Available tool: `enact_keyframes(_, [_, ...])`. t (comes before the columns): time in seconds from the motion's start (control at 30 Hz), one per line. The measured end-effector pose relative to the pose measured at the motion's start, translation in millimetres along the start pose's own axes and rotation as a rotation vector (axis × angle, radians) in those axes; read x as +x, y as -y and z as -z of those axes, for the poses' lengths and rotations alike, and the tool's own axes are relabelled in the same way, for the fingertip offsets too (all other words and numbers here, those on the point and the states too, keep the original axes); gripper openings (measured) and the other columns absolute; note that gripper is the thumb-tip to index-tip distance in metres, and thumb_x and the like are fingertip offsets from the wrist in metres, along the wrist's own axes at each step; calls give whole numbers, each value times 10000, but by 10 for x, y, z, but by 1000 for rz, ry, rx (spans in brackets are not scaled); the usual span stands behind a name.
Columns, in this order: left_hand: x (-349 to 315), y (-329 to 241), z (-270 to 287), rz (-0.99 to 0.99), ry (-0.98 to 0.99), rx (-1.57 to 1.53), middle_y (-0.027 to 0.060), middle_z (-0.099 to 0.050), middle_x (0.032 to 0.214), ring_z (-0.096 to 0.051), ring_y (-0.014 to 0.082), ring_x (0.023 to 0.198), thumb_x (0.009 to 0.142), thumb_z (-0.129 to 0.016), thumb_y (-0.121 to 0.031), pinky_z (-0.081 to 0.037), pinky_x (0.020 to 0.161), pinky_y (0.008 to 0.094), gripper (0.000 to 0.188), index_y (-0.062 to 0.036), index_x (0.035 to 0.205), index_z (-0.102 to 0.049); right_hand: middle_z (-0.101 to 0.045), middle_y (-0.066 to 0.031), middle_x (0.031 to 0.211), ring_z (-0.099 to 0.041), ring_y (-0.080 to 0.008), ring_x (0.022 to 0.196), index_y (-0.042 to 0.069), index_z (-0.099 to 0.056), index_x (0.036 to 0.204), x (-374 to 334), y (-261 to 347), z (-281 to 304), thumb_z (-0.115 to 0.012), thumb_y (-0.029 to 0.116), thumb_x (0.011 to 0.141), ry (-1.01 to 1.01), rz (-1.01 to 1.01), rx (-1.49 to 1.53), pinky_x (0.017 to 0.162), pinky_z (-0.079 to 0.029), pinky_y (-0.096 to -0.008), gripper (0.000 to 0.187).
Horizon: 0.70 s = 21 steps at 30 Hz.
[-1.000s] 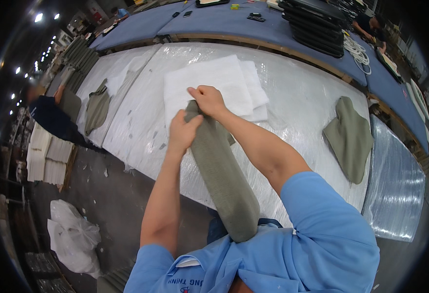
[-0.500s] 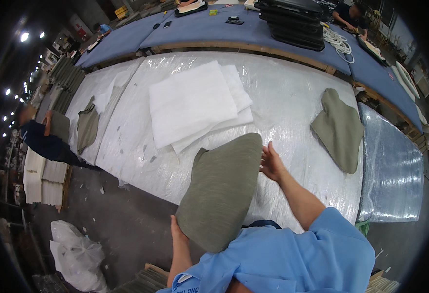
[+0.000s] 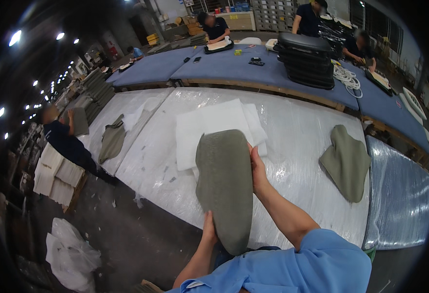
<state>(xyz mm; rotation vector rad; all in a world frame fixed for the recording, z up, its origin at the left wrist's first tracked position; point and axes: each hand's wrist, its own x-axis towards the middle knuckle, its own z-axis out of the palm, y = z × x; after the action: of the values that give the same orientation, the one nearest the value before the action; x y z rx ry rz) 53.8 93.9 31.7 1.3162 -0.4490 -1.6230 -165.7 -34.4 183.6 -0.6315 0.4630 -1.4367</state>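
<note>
An olive-green fabric-covered cushion (image 3: 225, 193) is held up in front of me, its long side running away from my body. My left hand (image 3: 210, 227) grips its lower left edge, thumb along the side. My right hand (image 3: 258, 169) holds the upper right edge, with the thumb showing and the other fingers partly hidden behind it. Beyond the cushion, partly covered by it, white padding sheets (image 3: 212, 118) lie stacked on the plastic-wrapped table (image 3: 297, 141). A loose olive-green cover (image 3: 347, 163) lies to the right, and another green cover (image 3: 112, 141) to the left.
Behind runs a blue-topped workbench (image 3: 224, 66) with stacked black cushions (image 3: 304, 61) and white cord (image 3: 347, 80). Several people work around it; one person (image 3: 63, 136) stands at left. A plastic bag (image 3: 72, 256) lies on the floor at lower left.
The cushion has turned from a rightward slant to nearly straight ahead. My right hand, spread beside its edge before, now grips it. My view has lifted, showing more of the far bench.
</note>
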Motion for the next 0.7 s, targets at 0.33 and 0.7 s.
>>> enact_keyframes(0.33, [-719,-969,-1198,-664,385,64,146,-245,1660,-305,257,1495,1085,-474,-347,-261,1218,369,700,-61,1645,-166,-500,-117,1470,-459,-219,1362,55,-505,1484,-1112,-188,75,-575,372,1016,192,259,-655,1055,-418,-337,570])
enact_keyframes(0.7, [-557,-1114,-921,-718,183,480,180,-176,1693,-232,275,1543,974,-598,-109,-266,1220,366,775,-38,1633,-197,-565,-133,1324,-553,-238,1204,74,-611,1378,-990,-550,-233,-566,190,1039,43,322,-871,1001,-450,-339,360])
